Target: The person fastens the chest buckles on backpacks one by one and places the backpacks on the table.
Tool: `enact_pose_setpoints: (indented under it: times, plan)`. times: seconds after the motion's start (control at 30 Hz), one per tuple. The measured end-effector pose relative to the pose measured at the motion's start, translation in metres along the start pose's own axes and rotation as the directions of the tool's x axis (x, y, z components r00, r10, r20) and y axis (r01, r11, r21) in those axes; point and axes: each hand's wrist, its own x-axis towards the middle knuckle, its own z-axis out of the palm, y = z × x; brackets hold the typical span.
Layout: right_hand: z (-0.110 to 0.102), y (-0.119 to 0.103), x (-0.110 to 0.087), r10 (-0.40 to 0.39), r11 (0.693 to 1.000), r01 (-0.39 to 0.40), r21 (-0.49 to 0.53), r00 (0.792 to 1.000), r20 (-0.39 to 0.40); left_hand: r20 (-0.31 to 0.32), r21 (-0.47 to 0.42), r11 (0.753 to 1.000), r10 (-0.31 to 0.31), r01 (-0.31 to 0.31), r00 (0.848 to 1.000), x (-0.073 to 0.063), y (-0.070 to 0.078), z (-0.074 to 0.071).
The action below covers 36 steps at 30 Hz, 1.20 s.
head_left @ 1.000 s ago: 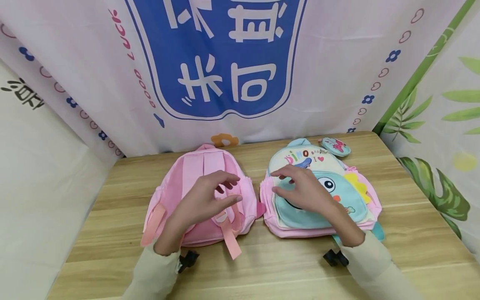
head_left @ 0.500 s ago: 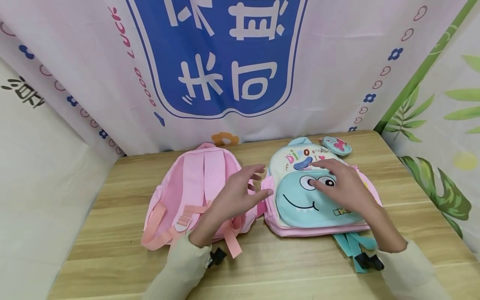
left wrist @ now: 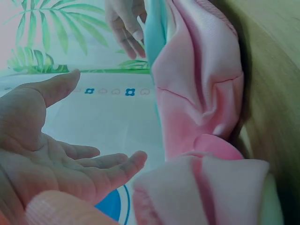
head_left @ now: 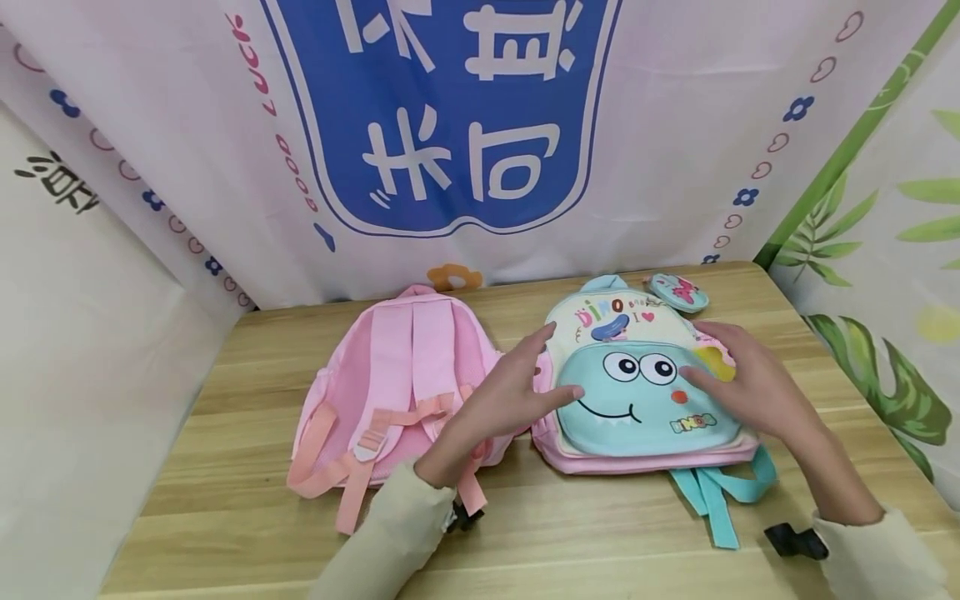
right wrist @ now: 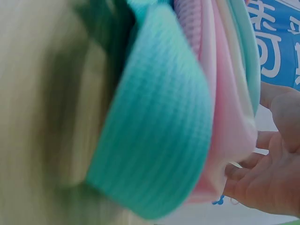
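Observation:
The dinosaur backpack (head_left: pixel 637 417) lies front up on the table, with a teal front pocket, a smiling face and pink sides. My left hand (head_left: pixel 517 392) is over its left edge, thumb and fingers spread. Nothing sits in that palm (left wrist: pixel 70 164) in the left wrist view. At the bag's right side is my right hand (head_left: pixel 750 383), fingers apart from the thumb; whether it touches the fabric I cannot tell. A plain pink backpack (head_left: pixel 352 367) lies to the left, straps up, partly behind my left forearm.
A small oval pouch (head_left: pixel 678 292) lies by the dinosaur bag's top right. Teal straps (head_left: pixel 720 508) trail from its lower edge, peach straps (head_left: pixel 352 492) from the pink bag. A printed cloth (head_left: pixel 660 150) hangs behind the wooden table (head_left: pixel 225 400).
Both hands have moved right. The left went from above the pink backpack to the dinosaur backpack's left edge; the right went from over its front to its right side. The bags stay put.

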Motion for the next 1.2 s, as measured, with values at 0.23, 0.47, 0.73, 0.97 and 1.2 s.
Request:
enact_pose_setpoints:
  times: [0.23,0.47,0.73,0.97,1.2]
  plan:
    - [-0.005,0.017,-0.002,0.024,0.999,-0.022,-0.034,0.998,0.052,0.039,-0.004,0.998,-0.067,0.067,0.997,0.006,-0.01,0.005]
    - [-0.007,0.022,-0.001,0.008,1.0,-0.007,-0.026,0.998,0.06,0.041,-0.003,0.995,-0.104,0.104,0.994,0.01,-0.016,0.006]
    - [-0.007,0.033,-0.001,0.002,1.0,-0.002,0.004,0.996,0.092,0.06,-0.072,0.996,0.059,-0.055,0.996,0.013,-0.028,0.006]
    - [-0.006,0.039,0.004,0.008,1.0,-0.007,-0.006,0.992,0.129,0.087,-0.103,0.991,0.089,-0.08,0.992,0.015,-0.034,0.006]
    - [-0.006,0.043,0.006,-0.001,0.999,0.008,-0.043,0.987,0.159,0.106,0.012,1.0,0.004,-0.006,0.994,0.013,-0.033,0.008]
